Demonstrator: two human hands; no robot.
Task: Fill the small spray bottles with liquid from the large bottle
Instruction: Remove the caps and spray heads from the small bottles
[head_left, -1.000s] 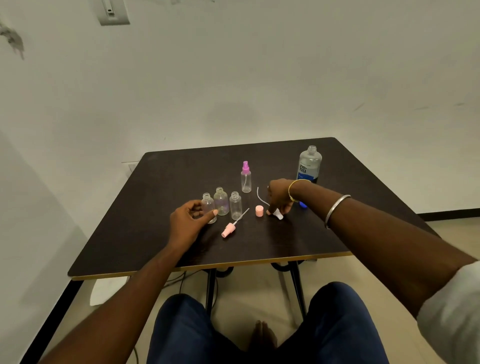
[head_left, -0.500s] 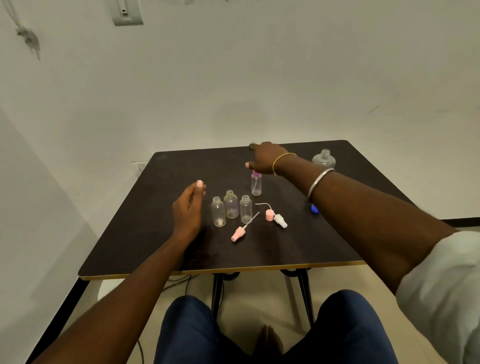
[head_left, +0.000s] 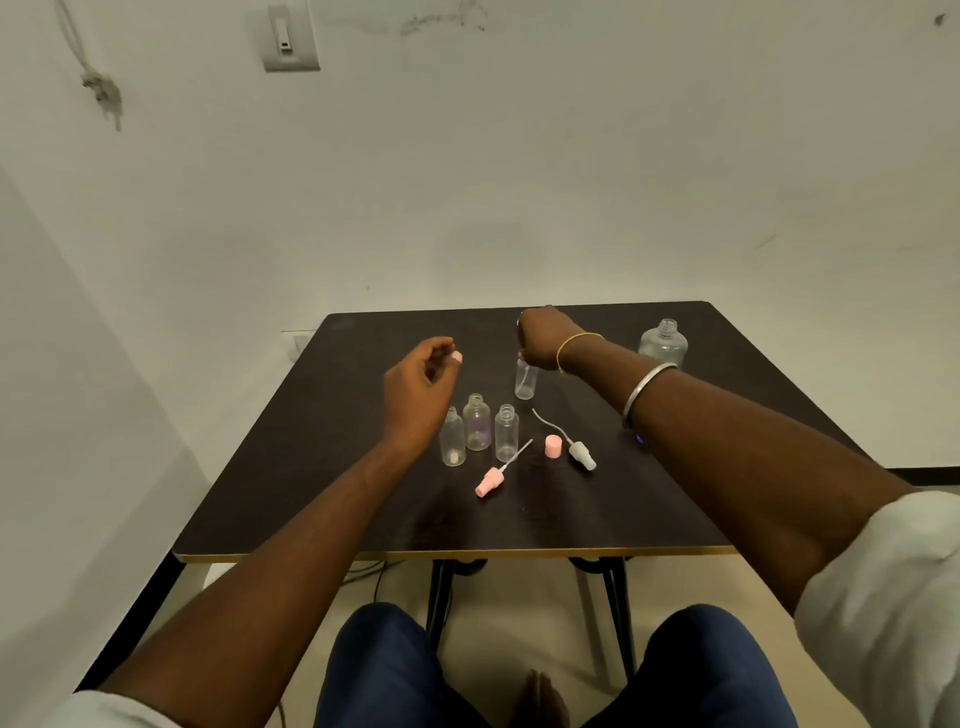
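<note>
My right hand (head_left: 545, 338) grips the top of a small clear spray bottle (head_left: 525, 383) standing at the table's middle back; its pink sprayer is hidden under my fingers. My left hand (head_left: 421, 384) hovers above the table with loosely curled fingers and holds nothing. Just to its right stand three uncapped small bottles (head_left: 477, 422). A pink sprayer with its tube (head_left: 491, 480), a pink cap (head_left: 554, 447) and a white sprayer with its tube (head_left: 582, 454) lie in front of them. The large clear bottle (head_left: 663, 343) stands uncapped at the back right, partly behind my right forearm.
The dark table (head_left: 311, 467) has a light front edge and stands against a white wall. A small blue cap (head_left: 640, 440) peeks out beside my right forearm. My knees in blue trousers are below the table's front edge.
My right hand left the white sprayer on the table and reached back to the capped spray bottle's top. My left hand let go of the leftmost small bottle and rose.
</note>
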